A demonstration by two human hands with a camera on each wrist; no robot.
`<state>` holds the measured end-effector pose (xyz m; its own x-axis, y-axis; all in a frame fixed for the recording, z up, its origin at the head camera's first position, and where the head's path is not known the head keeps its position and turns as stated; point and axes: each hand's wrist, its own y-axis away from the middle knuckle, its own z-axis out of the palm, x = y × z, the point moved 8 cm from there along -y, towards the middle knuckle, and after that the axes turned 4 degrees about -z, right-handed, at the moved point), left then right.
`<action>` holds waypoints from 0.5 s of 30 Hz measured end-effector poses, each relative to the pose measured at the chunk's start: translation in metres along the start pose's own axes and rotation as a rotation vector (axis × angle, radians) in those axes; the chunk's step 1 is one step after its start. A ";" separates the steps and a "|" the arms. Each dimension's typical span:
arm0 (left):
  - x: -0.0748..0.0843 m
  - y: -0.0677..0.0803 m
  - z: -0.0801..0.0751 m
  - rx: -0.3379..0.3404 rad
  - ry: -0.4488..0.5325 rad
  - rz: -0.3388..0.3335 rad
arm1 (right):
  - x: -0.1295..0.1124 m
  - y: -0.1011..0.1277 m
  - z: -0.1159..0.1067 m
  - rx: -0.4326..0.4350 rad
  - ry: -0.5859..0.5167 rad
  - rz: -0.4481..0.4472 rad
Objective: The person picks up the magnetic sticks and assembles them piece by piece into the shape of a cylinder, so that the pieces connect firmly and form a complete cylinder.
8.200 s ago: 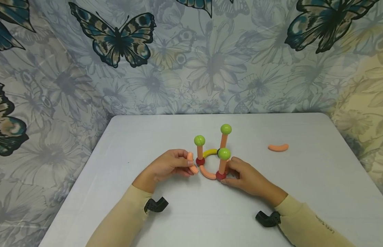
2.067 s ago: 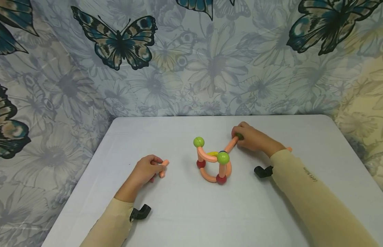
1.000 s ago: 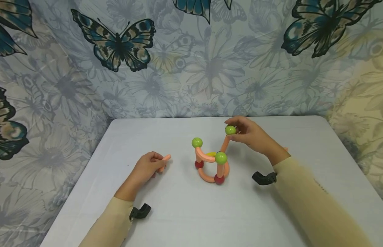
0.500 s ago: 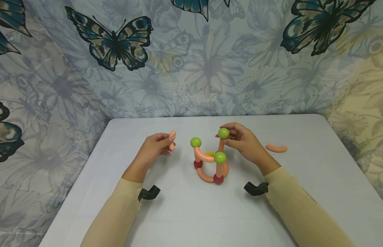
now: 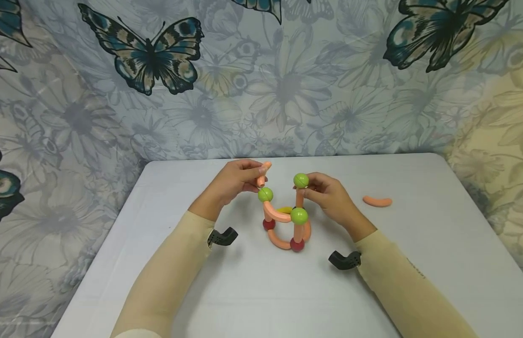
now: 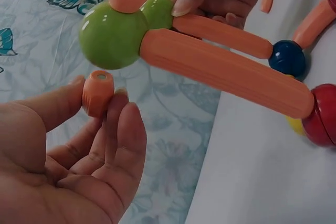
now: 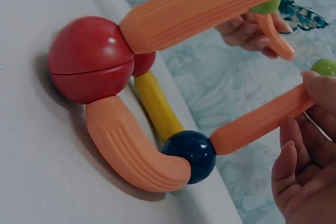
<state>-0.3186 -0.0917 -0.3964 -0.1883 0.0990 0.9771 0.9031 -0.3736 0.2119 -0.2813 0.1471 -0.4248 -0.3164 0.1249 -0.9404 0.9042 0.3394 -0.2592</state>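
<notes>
A magnetic stick-and-ball frame stands mid-table, with a ring of curved sticks and three upright posts topped by green balls. My left hand (image 5: 240,177) pinches a loose curved orange magnetic stick (image 5: 262,174) between thumb and fingers, just above the left green ball (image 5: 265,194). In the left wrist view that stick (image 6: 98,94) shows a small metal disc in its end, close to the ball (image 6: 113,38). My right hand (image 5: 330,195) pinches the rear orange post (image 7: 262,119) just under its green ball (image 5: 301,180). A curved stick (image 5: 277,213) joins the left and front green balls.
Another curved orange stick (image 5: 377,202) lies on the white table (image 5: 413,263) to the right. The frame's lower balls are red (image 5: 297,244) and blue (image 7: 191,156), with a yellow curved stick (image 7: 157,103) among the base pieces. Flowered cloth (image 5: 286,94) hangs behind the table.
A curved stick has come to bridge the left and front green balls. My left hand has brought another from the left to the left ball. My right hand has tilted the rear post upright.
</notes>
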 end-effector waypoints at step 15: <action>0.004 -0.010 0.029 -0.136 -0.071 -0.009 | 0.007 0.001 0.002 0.026 0.016 0.003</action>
<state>-0.3175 -0.0612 -0.3948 -0.1641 0.1660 0.9724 0.8402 -0.4930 0.2260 -0.2817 0.1469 -0.4319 -0.3182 0.1403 -0.9376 0.9123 0.3143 -0.2626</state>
